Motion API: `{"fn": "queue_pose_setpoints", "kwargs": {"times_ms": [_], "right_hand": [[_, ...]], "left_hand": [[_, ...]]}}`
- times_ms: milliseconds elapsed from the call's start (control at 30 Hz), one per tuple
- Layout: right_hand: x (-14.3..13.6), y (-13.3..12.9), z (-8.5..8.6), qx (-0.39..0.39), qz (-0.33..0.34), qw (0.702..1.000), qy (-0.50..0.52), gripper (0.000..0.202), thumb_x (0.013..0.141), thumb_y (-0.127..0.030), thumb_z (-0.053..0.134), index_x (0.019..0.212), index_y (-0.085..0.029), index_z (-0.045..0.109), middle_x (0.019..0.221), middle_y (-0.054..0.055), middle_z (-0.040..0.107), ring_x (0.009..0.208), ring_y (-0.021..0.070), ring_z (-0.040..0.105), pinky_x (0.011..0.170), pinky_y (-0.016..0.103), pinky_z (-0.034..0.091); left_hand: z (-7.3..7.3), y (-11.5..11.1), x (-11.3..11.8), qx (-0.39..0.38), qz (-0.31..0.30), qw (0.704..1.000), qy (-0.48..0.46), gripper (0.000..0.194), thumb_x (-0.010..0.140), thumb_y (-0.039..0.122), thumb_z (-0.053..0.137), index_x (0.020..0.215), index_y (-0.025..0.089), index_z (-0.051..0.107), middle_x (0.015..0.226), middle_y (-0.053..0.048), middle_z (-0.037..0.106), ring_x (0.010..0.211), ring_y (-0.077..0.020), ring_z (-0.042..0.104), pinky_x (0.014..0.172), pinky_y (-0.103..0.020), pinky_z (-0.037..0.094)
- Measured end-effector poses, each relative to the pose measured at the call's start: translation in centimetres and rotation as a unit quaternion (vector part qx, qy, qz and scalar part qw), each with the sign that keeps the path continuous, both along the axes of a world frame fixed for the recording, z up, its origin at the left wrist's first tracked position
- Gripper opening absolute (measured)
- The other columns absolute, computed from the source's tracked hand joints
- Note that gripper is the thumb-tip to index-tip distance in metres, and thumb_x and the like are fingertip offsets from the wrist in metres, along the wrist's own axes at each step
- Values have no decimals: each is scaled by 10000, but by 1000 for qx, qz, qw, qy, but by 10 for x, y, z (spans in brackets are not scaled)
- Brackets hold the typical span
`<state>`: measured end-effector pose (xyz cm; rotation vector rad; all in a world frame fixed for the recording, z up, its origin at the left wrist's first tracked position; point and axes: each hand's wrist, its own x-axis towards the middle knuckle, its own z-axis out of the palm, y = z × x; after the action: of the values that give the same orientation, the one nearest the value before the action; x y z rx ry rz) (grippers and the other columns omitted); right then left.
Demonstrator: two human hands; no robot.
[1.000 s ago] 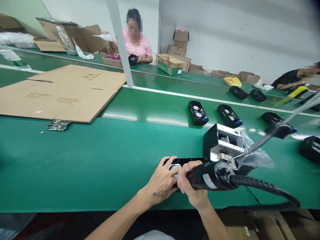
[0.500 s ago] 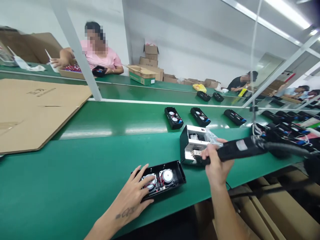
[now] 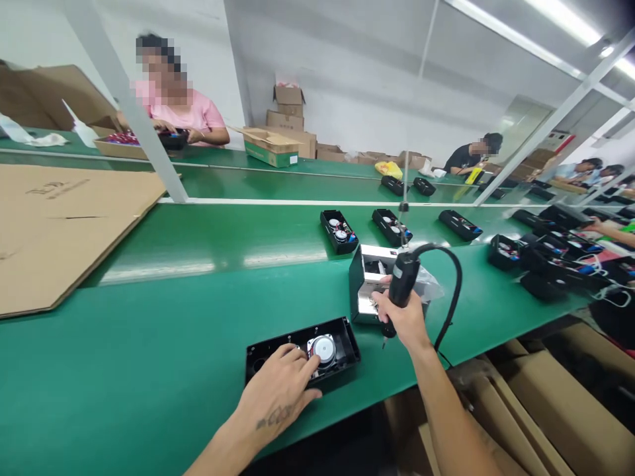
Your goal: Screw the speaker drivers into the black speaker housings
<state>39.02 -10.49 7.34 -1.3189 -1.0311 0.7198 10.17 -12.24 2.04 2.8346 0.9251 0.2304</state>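
Observation:
My right hand is wrapped round a black electric screwdriver, its bit pointing down above the green work surface. Just behind it stands a black-and-silver screw feeder, partly covered by that hand. To the left lies an open black speaker box with round silver speakers and wires inside; one speaker shows plainly. My left hand grips this box, fingers reaching over its inside and thumb along the near side. It hides the second speaker and most of the wires.
More speaker boxes sit on the green belt beyond, with a pile at right. A flat cardboard sheet lies at left. Cartons stand below the table edge. A clear plastic bag is by the feeder. Co-workers sit opposite.
The screwdriver has swung from lying sideways at the feeder to upright, bit down, and come away from the feeder. My left hand has slid right over the box, its fingers drawn closer together.

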Motion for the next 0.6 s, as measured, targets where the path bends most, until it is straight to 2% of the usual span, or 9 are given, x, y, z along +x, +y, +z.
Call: {"fn": "queue_pose_setpoints", "kwargs": {"times_ms": [100, 167, 300, 367, 467, 600], "right_hand": [[-6, -25, 3, 20, 17, 997, 68, 477, 834, -397, 903, 1202, -231, 648, 623, -84, 609, 470, 128, 556, 495, 284, 475], [-15, -40, 10, 67, 22, 991, 113, 490, 842, -367, 913, 1224, -253, 629, 653, -81, 619, 495, 122, 560, 519, 279, 482], [-46, -56, 23, 191, 109, 955, 201, 447, 936, -514, 828, 1251, -271, 625, 604, -98, 532, 439, 91, 419, 467, 250, 422], [-64, -57, 20, 222, 142, 941, 214, 335, 995, -468, 774, 1238, -285, 633, 587, -109, 484, 428, 85, 381, 453, 230, 402], [-85, -53, 6, 226, 166, 937, 211, 194, 1043, -358, 719, 1206, -301, 631, 582, -116, 449, 433, 85, 383, 458, 211, 402], [-94, -46, -9, 206, 168, 942, 204, 203, 1042, -356, 713, 1194, -292, 594, 590, -121, 455, 420, 89, 382, 442, 223, 404]], "left_hand": [[-6, -1, 0, 27, -27, 999, 27, 228, 983, 282, 787, 1168, 208, 677, 918, -42, 782, 897, -282, 742, 996, -495, 549], [-11, -1, 1, 36, -30, 999, 28, 134, 1011, 270, 741, 1116, 216, 678, 883, -30, 768, 847, -256, 733, 993, -472, 533], [-14, 0, 2, 28, -27, 999, 23, 93, 1021, 293, 726, 1038, 228, 662, 843, -7, 741, 820, -234, 728, 1007, -445, 507], [-12, 1, 2, 11, -33, 999, 31, 87, 1023, 292, 723, 1024, 236, 656, 834, 2, 739, 822, -233, 733, 1001, -435, 501], [-8, 3, 3, -10, -35, 998, 46, 69, 1026, 281, 718, 1035, 245, 660, 837, 3, 749, 829, -238, 738, 987, -434, 498], [-5, 3, 4, -23, -33, 997, 59, 77, 1025, 294, 721, 1060, 244, 675, 848, -14, 760, 840, -253, 741, 959, -440, 505]]}}
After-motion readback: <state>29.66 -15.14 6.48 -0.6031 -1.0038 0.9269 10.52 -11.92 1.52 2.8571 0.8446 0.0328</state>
